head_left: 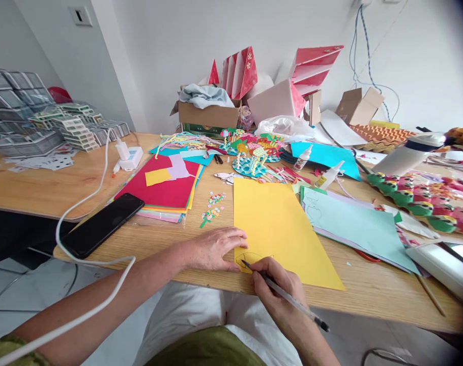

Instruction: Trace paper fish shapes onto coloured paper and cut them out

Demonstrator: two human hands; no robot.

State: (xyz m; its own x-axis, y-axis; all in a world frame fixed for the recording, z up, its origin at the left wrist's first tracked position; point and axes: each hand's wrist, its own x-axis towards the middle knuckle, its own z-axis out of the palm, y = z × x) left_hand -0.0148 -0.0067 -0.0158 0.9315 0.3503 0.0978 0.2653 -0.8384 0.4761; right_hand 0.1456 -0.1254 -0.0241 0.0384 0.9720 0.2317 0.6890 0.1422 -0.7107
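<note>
I have the yellow sheet at the near middle of the table, its near right corner pointing out toward the table's edge. On its near left part I can make out a thin drawn outline, rounded at the left, partly covered by fingers.

My right hand is closed around a clear-barrelled pen, dark tip down at the outline. My left hand lies palm down at the sheet's left edge, thumb apart from the loosely gathered fingers, grasping nothing that I can see.

Just left of the sheet I see small paper dots; farther left, a red-topped paper stack with a small yellow piece on it, and a black phone nearer me. To the right lies a pale blue-green sheet with pencil-like lines at its far left. Beyond the yellow sheet stand colourful paper ornaments, with one glue bottle to their right. At the far side, a cardboard box holds pale blue cloth.
</note>
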